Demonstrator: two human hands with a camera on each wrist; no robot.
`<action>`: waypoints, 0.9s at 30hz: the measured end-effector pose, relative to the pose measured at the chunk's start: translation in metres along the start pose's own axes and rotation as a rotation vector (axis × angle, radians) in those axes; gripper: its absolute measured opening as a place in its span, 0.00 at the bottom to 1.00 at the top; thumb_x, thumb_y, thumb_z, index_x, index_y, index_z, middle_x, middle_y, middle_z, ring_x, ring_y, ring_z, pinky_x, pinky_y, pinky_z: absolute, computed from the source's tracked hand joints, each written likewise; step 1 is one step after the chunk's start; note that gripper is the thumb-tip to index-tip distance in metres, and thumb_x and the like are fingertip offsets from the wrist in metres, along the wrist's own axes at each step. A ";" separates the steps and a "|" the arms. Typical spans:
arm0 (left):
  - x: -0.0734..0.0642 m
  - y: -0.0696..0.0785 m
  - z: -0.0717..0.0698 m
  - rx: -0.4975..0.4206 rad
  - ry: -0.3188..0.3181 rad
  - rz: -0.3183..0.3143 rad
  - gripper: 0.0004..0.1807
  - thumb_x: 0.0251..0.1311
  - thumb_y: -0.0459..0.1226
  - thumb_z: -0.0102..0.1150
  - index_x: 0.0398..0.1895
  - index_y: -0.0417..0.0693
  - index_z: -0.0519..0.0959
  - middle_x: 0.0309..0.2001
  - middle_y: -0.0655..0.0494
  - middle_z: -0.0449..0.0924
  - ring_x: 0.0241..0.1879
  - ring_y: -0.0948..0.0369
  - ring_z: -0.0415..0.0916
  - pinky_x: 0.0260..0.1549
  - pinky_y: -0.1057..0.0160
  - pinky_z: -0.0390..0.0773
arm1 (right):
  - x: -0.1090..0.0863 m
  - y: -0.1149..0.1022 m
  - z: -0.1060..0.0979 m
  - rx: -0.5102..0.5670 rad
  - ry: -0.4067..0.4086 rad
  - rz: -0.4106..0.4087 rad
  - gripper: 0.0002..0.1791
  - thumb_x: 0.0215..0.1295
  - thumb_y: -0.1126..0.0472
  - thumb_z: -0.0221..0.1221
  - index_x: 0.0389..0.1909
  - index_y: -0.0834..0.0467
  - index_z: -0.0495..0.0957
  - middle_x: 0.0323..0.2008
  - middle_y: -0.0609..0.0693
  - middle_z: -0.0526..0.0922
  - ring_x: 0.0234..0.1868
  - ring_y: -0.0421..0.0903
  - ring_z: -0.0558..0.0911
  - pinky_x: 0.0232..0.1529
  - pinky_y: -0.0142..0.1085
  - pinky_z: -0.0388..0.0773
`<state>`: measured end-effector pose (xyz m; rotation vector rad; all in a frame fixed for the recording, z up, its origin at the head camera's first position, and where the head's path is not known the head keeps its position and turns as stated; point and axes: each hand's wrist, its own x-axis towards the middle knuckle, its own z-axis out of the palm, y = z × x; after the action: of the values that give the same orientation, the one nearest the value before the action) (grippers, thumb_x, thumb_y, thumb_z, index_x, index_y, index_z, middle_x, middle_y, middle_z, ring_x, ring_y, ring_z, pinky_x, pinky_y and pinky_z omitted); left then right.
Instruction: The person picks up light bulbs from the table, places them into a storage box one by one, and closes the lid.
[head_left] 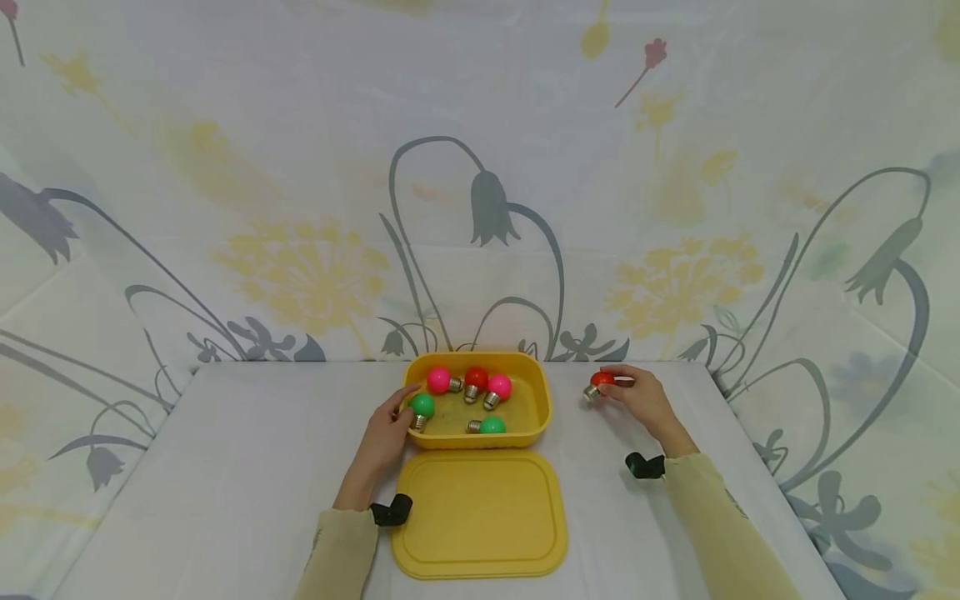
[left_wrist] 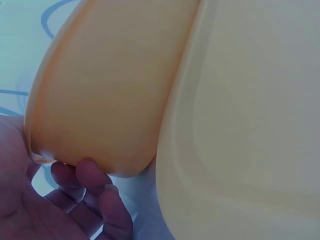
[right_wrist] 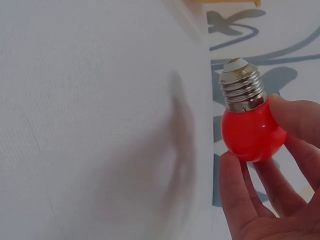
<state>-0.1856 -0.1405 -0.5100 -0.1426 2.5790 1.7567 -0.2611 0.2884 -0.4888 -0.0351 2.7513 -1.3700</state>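
My right hand (head_left: 639,397) pinches a red light bulb (right_wrist: 252,132) by its round glass between thumb and fingers, to the right of the yellow box. Its silver screw base (right_wrist: 241,85) points away from the palm. At the left end of the yellow box (head_left: 542,417), my left hand (head_left: 386,435) grips the wall, with curled fingertips (left_wrist: 90,172) against the outside. Two pink bulbs (head_left: 438,380) and a red bulb (head_left: 476,379) lie at the back inside the box. One green bulb (head_left: 422,406) is by my left thumb, another green bulb (head_left: 492,425) near the front wall.
A flat yellow lid (head_left: 480,517) lies on the white tabletop (head_left: 247,483), just in front of the box. Behind the table hangs a floral-printed cloth (head_left: 480,100), with more of it on both sides. Black wrist-worn cameras (head_left: 392,510) sit by both sleeves.
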 end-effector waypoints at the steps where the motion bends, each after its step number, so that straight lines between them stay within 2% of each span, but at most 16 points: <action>1: 0.000 0.000 0.000 0.004 0.001 0.006 0.25 0.71 0.35 0.45 0.70 0.52 0.71 0.52 0.44 0.72 0.51 0.49 0.66 0.47 0.52 0.64 | 0.000 -0.001 0.000 0.002 0.002 -0.005 0.24 0.66 0.59 0.64 0.61 0.61 0.78 0.56 0.64 0.79 0.54 0.59 0.79 0.50 0.43 0.75; 8: 0.000 0.001 0.000 -0.010 -0.004 0.009 0.25 0.71 0.35 0.45 0.70 0.52 0.71 0.54 0.44 0.72 0.52 0.49 0.65 0.48 0.52 0.63 | -0.002 -0.007 -0.001 0.009 0.004 -0.053 0.25 0.65 0.60 0.65 0.61 0.64 0.77 0.56 0.64 0.78 0.52 0.59 0.80 0.50 0.42 0.76; 16: -0.001 0.000 -0.001 -0.003 -0.005 0.005 0.25 0.71 0.35 0.45 0.70 0.51 0.71 0.52 0.45 0.72 0.51 0.50 0.66 0.46 0.52 0.64 | -0.004 -0.014 0.002 0.021 -0.003 -0.035 0.25 0.65 0.59 0.65 0.61 0.62 0.77 0.57 0.64 0.78 0.53 0.59 0.79 0.53 0.47 0.75; 27: 0.000 0.000 -0.001 -0.010 -0.013 0.001 0.25 0.71 0.35 0.45 0.70 0.52 0.71 0.58 0.44 0.71 0.54 0.49 0.65 0.49 0.52 0.64 | -0.005 -0.023 0.003 0.045 -0.006 -0.100 0.24 0.63 0.58 0.67 0.58 0.62 0.79 0.53 0.62 0.81 0.53 0.59 0.80 0.46 0.39 0.78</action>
<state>-0.1856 -0.1412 -0.5094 -0.1290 2.5623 1.7648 -0.2566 0.2725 -0.4718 -0.1759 2.7478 -1.4521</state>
